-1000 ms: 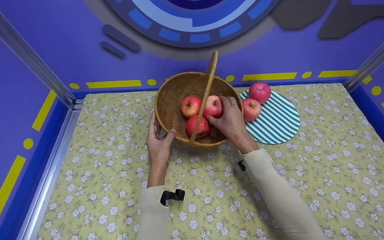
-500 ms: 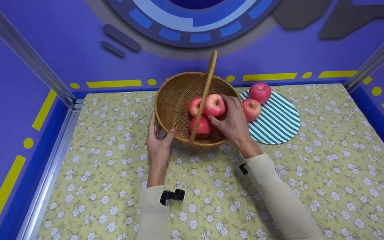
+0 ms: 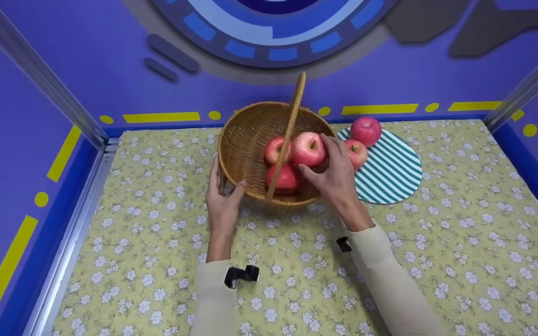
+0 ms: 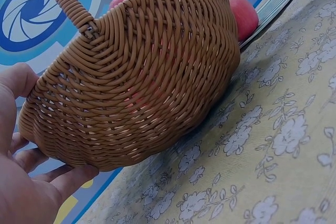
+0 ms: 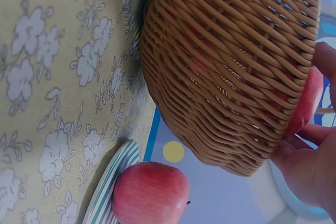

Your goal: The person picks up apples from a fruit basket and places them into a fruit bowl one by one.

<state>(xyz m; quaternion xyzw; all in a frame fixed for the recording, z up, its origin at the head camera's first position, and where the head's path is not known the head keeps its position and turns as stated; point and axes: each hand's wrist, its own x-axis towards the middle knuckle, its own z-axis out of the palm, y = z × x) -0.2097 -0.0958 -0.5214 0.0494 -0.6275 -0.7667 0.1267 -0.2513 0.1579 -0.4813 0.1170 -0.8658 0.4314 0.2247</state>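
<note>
Pinching a roundish apple [image 3: 307, 149] at the wicker basket [image 3: 245, 140]'s right side, my right hand [image 3: 338, 178] lies just right of it; my left hand [image 3: 222, 201], farther off, holds the basket's left side. The apple shows no clear long axis, its red skin paling to pink, stem visible.

Booth-like setting: printed blue panels [image 3: 390, 79] and metal posts [image 3: 44, 77] are enclosing a floral tabletop [image 3: 297, 289] on three sides.

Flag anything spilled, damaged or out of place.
Nothing stands out: two apples sit in the basket, the right hand holds a third apple, and two more apples are on the striped mat. No spill or damage shows.
</note>
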